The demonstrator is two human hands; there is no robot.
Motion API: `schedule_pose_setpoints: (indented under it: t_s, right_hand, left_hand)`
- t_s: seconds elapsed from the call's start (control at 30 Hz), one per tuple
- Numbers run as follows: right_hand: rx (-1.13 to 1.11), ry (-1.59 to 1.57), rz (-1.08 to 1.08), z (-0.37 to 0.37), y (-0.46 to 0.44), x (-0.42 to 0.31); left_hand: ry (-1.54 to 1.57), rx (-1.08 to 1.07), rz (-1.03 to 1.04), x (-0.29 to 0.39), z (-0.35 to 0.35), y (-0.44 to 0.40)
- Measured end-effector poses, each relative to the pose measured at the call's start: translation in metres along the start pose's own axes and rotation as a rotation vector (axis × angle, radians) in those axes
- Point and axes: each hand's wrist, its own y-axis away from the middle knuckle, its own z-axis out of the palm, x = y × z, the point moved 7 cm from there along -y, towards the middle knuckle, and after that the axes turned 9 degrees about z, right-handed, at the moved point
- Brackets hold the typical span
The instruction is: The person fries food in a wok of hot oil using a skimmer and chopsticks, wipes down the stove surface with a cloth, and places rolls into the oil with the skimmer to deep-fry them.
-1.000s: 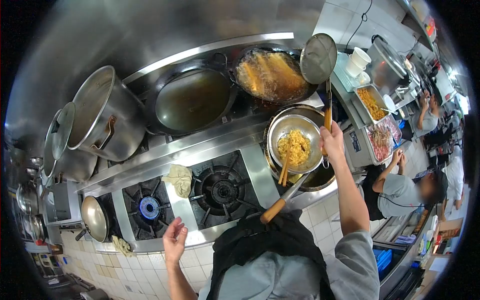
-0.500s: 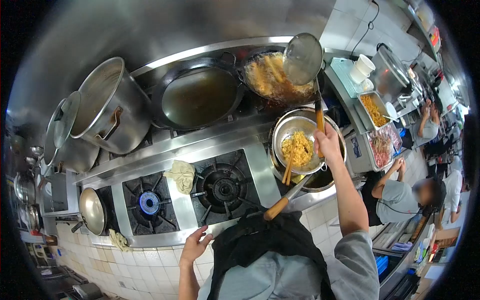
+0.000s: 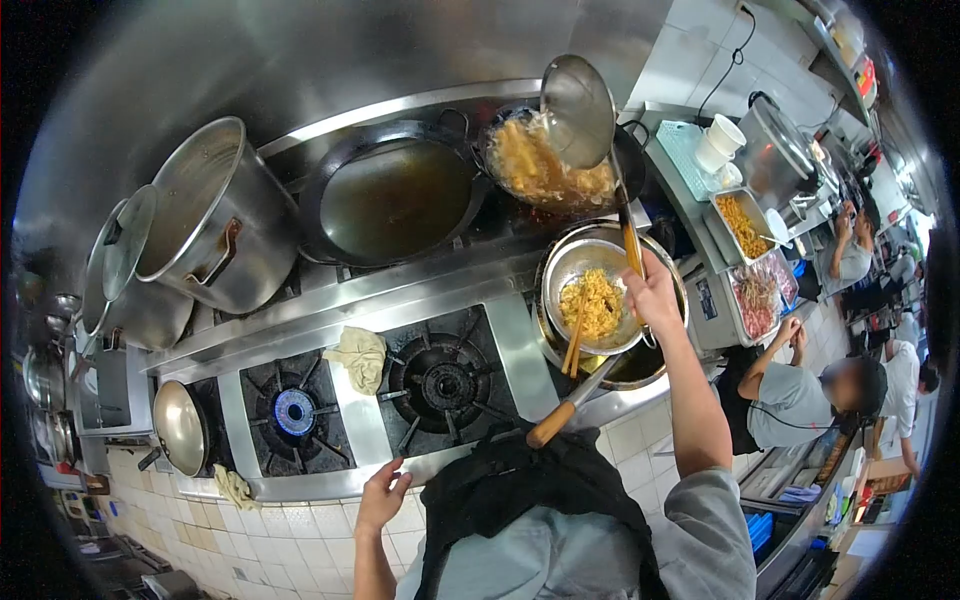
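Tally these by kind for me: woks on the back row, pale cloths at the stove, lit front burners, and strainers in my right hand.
Woks: 2
Cloths: 2
Lit front burner: 1
Strainer, in your right hand: 1
Total: 6

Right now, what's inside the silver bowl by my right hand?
A heap of yellow food and the inner ends of brown chopsticks. The heap hides the bowl bottom beneath it, and your right hand covers part of the rim.
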Motion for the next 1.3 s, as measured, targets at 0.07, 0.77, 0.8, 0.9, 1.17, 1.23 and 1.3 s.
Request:
schedule_pose_setpoints:
  t_s: [0.07,0.77,0.8,0.9,1.17,1.23,1.3]
  right_hand:
    - [0.034,-0.022,-0.019,-0.005,-0.002,-0.006]
    - [0.126,0.008,0.061,-0.03,-0.042,0.027]
    - [0.126,0.009,0.061,-0.031,-0.043,0.028]
    - [0.019,-0.092,0.047,-0.028,-0.044,0.029]
    - [-0.144,-0.396,0.321,-0.021,-0.028,0.017]
    - [-0.156,-0.423,0.334,-0.017,-0.03,0.021]
    - [-0.168,-0.451,0.347,-0.011,-0.029,0.021]
  left_hand:
    - [-0.038,0.038,-0.013,-0.008,-0.009,0.002]
    - [-0.085,0.065,-0.092,-0.04,-0.009,0.013]
    - [-0.084,0.065,-0.093,-0.045,-0.008,0.013]
    - [-0.086,0.078,-0.101,-0.055,-0.006,0.014]
    - [-0.081,0.065,-0.106,-0.061,-0.002,0.009]
    - [-0.077,0.07,-0.084,-0.049,-0.004,0.006]
    - [-0.074,0.073,-0.061,-0.036,-0.005,0.002]
